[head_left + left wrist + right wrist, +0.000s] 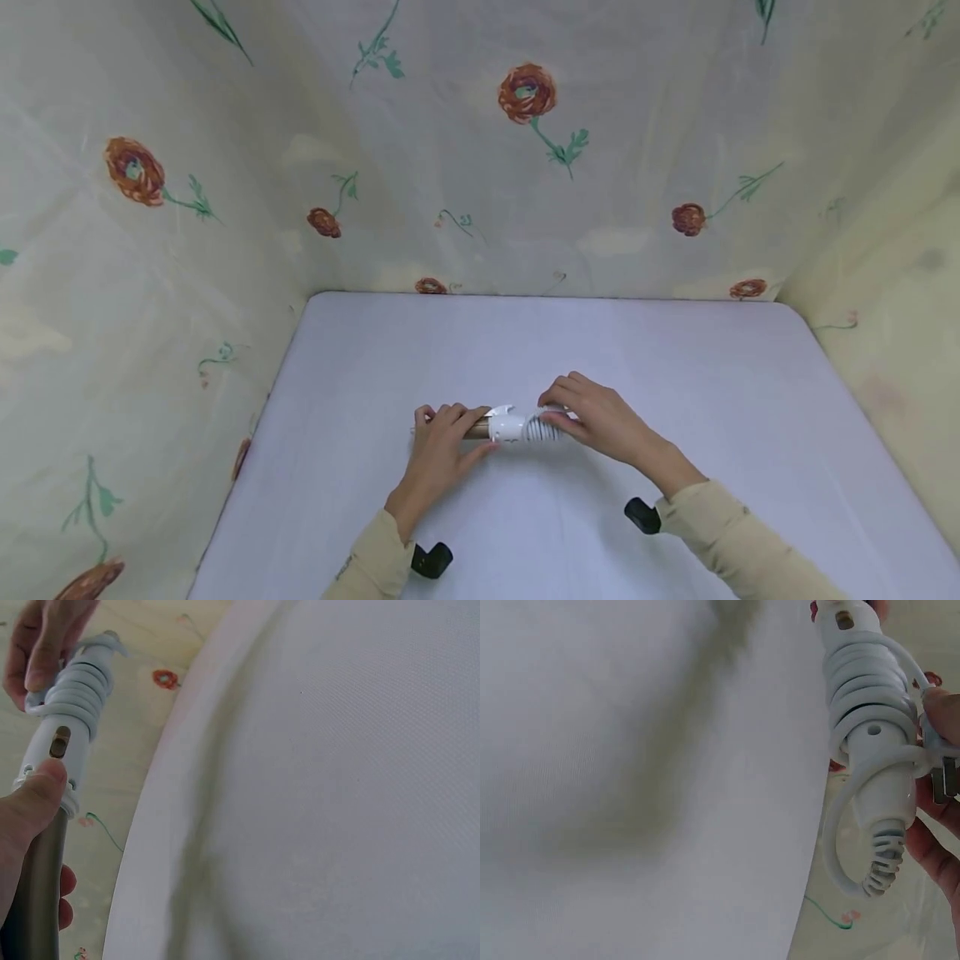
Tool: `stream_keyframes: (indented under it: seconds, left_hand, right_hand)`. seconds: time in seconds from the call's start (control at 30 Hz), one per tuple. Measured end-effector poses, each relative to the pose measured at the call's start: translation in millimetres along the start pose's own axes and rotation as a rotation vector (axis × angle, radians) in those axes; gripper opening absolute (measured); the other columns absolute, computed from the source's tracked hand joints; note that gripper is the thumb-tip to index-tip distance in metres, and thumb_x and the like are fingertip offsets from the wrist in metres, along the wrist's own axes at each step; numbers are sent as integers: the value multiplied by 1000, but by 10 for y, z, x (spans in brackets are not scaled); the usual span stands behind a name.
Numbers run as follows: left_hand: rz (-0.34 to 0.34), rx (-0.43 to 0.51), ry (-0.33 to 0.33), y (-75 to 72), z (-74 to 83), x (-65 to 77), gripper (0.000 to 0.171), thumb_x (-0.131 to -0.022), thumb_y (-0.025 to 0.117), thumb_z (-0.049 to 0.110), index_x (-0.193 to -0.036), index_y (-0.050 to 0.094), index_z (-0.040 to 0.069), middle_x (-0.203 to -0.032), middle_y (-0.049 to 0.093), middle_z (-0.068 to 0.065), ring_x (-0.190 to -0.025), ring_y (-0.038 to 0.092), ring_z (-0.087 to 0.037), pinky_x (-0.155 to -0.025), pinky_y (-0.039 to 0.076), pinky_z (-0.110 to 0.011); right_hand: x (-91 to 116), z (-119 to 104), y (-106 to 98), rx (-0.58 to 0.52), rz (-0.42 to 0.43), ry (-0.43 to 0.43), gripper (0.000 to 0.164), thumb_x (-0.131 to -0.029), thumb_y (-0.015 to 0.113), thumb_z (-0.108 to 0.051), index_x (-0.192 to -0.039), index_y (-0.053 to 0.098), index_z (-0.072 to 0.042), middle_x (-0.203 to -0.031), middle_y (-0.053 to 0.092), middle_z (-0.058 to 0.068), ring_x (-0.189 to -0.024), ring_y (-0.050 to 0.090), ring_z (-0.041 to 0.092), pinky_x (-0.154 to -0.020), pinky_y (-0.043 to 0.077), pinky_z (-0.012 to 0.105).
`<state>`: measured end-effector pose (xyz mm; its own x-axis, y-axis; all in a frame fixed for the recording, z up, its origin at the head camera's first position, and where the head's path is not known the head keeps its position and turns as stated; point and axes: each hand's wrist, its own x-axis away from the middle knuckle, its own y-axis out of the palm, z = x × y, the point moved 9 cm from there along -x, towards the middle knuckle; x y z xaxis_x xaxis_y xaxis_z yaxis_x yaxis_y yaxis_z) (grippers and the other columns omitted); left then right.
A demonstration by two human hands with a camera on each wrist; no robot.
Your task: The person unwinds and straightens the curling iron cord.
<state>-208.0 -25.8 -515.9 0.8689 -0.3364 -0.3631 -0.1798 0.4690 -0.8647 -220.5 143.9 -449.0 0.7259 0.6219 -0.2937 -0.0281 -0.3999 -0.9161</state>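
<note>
My appliance (512, 427): handle (885, 799), plain white with a brown switch (59, 742); barrel (43, 866), bronze-brown shading to grey; coiled cord (866, 682), plain white; plug prongs (951, 777), silver-grey. My sleeves (742, 533): plain beige. The wrist devices (431, 561) I wear: black. The table (570, 350) before me: plain white, tinted lilac in my head view and greyer in my two wrist views. The wall covering (420, 158) facing me: cream, with scattered rust-red flowers (527, 92), some green at the centre, on green stems (553, 150) with green leaves (577, 143).

Crosswise curling iron (507, 427), bronze barrel (37, 892), white cord (864, 681) in coils around handle (885, 791)
</note>
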Motion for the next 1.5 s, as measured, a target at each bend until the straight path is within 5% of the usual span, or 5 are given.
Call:
stream_keyframes:
  seconds: [0.37,0.77,1.1,1.33,1.5]
  left_hand:
    - [39,1,-11,-76,-1,-70,49,-77,70,53,-118,64,27,-94,64,7,-85,57,-12,-85,28,-41]
    - [63,-25,-34,-90,25,-88,49,-75,75,51,-115,67,24,-90,65,5,-81,58,-13,-84,30,-43]
    - [64,-21,-82,-81,-11,-120,48,-73,77,50,-114,68,25,-91,67,4,-81,59,-15,-88,29,-46]
    - [83,-15,-82,-90,-37,-121,50,-72,77,50,-114,68,25,-89,66,5,-79,58,-14,-87,29,-44]
    - [71,-12,-89,-76,-43,-123,50,-72,76,50,-115,68,25,-89,66,5,-80,58,-14,-88,29,-45]
  right_hand:
    - [36,-101,-117,35,76,68,19,-82,74,-29,-96,67,-17,-92,64,-7,-85,52,8,-73,49,28]
    - [309,-193,-66,-90,213,218,13,-85,71,-22,-92,63,-14,-87,62,-5,-71,53,5,-62,46,21]
    - [499,-113,115,-315,247,432,13,-84,70,-12,-94,62,-12,-84,62,-5,-67,52,2,-59,45,19]
    - [649,76,398,-644,160,739,19,-91,63,-27,-98,59,-9,-88,68,10,-59,55,6,-53,46,21]
    - [701,110,541,-779,144,843,19,-94,59,-25,-97,57,-6,-85,65,12,-60,50,8,-55,42,21]
